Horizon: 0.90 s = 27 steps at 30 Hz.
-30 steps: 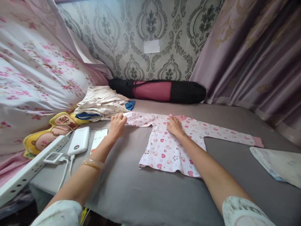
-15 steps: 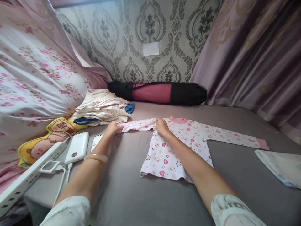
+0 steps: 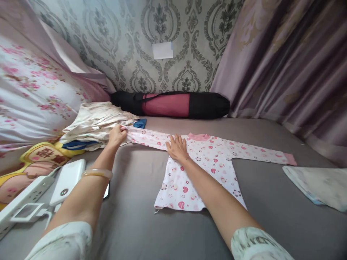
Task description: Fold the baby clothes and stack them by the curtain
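The shirt (image 3: 214,159) lies spread out in front of you on the grey sheet (image 3: 135,216), its pink collar (image 3: 199,137) pointing away from you. Your left hand (image 3: 118,135) is closed on the end of the sleeve at your left, pinching it by the cuff and drawing that sleeve out nearly straight. Your right hand (image 3: 177,147) rests palm down with fingers spread, on the shirt where this sleeve meets the body. The other sleeve stretches out to your right, and its pink cuff (image 3: 290,159) lies just beside a folded pale cloth (image 3: 317,184).

Your right forearm crosses the shirt's body and hides part of its lower half. Just beside your left hand is a heap of clothes (image 3: 97,119), cream with some blue showing, close to the sleeve end. Your left forearm covers most of a phone (image 3: 107,190); only an edge shows. Left of that arm sit a white power bank (image 3: 67,180), a power strip (image 3: 38,189) and a yellow cushion (image 3: 40,159). Along the wall, well beyond the shirt, lies a long black and dark pink bag (image 3: 165,104).
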Motion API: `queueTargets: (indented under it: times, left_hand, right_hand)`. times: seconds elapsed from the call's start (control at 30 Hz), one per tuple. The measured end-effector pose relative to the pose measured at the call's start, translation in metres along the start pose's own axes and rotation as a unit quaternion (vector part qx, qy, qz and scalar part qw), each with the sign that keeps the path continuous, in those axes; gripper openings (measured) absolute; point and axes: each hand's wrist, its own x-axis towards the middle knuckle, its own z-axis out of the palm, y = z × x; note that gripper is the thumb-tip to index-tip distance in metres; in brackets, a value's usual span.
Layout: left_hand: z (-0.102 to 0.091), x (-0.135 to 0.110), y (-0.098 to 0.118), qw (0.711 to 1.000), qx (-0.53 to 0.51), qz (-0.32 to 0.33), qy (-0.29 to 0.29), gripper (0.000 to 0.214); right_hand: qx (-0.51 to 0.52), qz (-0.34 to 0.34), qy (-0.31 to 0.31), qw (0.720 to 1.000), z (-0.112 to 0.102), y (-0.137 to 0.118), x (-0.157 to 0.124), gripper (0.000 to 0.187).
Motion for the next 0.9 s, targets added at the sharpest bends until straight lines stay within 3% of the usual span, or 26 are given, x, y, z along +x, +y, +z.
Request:
queueTargets:
  times: [0.2,0.27,0.37,0.47,0.57,0.67,0.8,0.9]
  left_hand:
    - [0.038,-0.005,-0.004,0.994,0.09,-0.027,-0.049,0.033]
    - [0.044,-0.012,0.002,0.991,0.128,-0.044,-0.018,0.038]
    - [0.044,-0.023,0.025,0.978,0.192,-0.035,0.073,0.046]
    - [0.046,-0.034,0.062,0.973,0.176,0.088,0.124,0.039]
    - [0.064,-0.047,0.103,0.945,0.063,0.322,0.019,0.031]
    - [0.096,-0.063,0.141,0.872,-0.039,0.477,-0.109,0.033]
    - [0.133,-0.085,0.178,0.836,-0.054,0.519,-0.17,0.042]
    - [0.148,-0.09,0.19,0.859,0.009,0.476,-0.188,0.053]
  right_hand:
    - [-0.006,0.003,0.011,1.0,0.002,-0.003,-0.003,0.059]
    - [0.002,0.007,0.002,1.0,0.0,-0.003,0.0,0.059]
    - [0.05,0.007,-0.06,0.997,-0.009,0.002,0.007,0.066]
    - [0.103,-0.022,-0.071,0.992,-0.03,0.021,0.004,0.063]
    - [0.074,-0.051,0.016,0.996,-0.051,0.056,-0.016,0.05]
    - [0.03,-0.036,0.035,0.998,-0.065,0.096,-0.038,0.048]
    - [-0.047,0.01,0.006,0.999,-0.068,0.136,-0.046,0.056]
    - [-0.08,0.006,-0.013,0.997,-0.065,0.151,-0.038,0.063]
